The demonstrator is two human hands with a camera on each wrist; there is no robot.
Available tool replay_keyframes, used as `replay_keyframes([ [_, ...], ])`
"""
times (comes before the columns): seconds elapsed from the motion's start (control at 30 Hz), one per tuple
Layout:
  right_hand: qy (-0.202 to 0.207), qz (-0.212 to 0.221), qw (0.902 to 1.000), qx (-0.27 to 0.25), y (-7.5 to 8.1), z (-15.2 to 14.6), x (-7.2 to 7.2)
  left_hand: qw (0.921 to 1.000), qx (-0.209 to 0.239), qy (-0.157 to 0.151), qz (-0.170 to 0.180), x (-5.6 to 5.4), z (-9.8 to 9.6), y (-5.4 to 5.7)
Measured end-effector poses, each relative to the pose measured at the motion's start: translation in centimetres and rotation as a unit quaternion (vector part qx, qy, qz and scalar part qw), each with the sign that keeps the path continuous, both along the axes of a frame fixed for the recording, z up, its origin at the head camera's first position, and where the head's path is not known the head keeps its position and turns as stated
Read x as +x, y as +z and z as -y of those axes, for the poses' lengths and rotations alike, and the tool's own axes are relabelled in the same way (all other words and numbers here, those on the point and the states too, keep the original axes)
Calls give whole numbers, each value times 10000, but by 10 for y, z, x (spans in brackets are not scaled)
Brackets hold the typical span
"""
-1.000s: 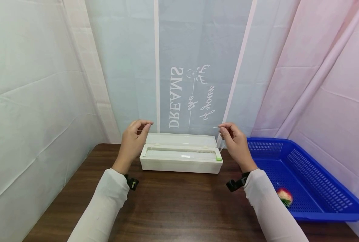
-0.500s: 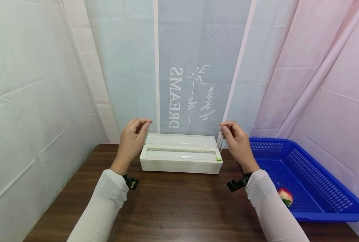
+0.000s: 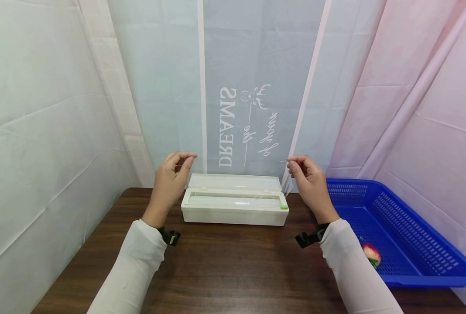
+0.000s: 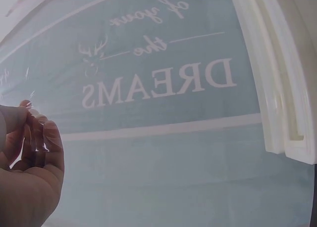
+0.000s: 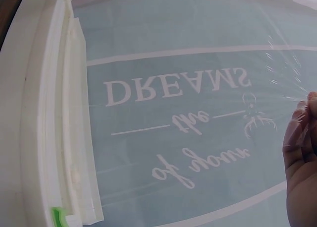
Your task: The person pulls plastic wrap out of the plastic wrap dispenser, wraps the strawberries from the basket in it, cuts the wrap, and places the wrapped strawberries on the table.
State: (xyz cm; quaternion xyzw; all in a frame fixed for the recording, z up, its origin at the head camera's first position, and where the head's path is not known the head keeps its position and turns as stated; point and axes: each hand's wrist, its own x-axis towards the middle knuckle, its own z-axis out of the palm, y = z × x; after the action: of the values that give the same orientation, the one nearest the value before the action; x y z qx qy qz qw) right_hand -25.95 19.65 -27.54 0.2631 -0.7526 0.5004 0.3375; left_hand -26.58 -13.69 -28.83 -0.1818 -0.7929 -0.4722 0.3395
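A white cling film dispenser (image 3: 233, 216) stands at the far side of the table with its lid (image 3: 234, 181) raised. A small green slider (image 3: 283, 206) sits at the right end of its front edge. Clear cling film (image 5: 277, 63) stretches up from the box between both hands, creased where the right fingers pinch it. My left hand (image 3: 170, 182) pinches the film's left corner between thumb and fingers, above and left of the box. My right hand (image 3: 312, 186) pinches the other corner, above and right. The film is nearly invisible in the head view.
On the right stands a blue perforated basket (image 3: 425, 279), a red and cream fruit-like item (image 3: 371, 254) with green leaves inside it. A printed cloth (image 3: 178, 87) hangs behind the brown wooden table (image 3: 233, 266). White cloth walls flank both sides.
Both hands have risen slightly and spread a little apart, still pinching the film. The dispenser and basket have stayed in place.
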Motion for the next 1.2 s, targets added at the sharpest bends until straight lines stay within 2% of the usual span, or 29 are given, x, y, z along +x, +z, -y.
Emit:
replay_keyframes([
  [0.13, 19, -58, 9999, -94, -1, -1, -2, 10000, 5, 24, -38, 1, 1, 2],
  [0.4, -9, -113, 9996, -269, -15, -13, -23, 9997, -55, 110, -200, 3, 1, 6],
  [1.2, 182, -159, 9984, -508, -2, -13, -17, 9991, -87, 33, -412, 8, 3, 20],
])
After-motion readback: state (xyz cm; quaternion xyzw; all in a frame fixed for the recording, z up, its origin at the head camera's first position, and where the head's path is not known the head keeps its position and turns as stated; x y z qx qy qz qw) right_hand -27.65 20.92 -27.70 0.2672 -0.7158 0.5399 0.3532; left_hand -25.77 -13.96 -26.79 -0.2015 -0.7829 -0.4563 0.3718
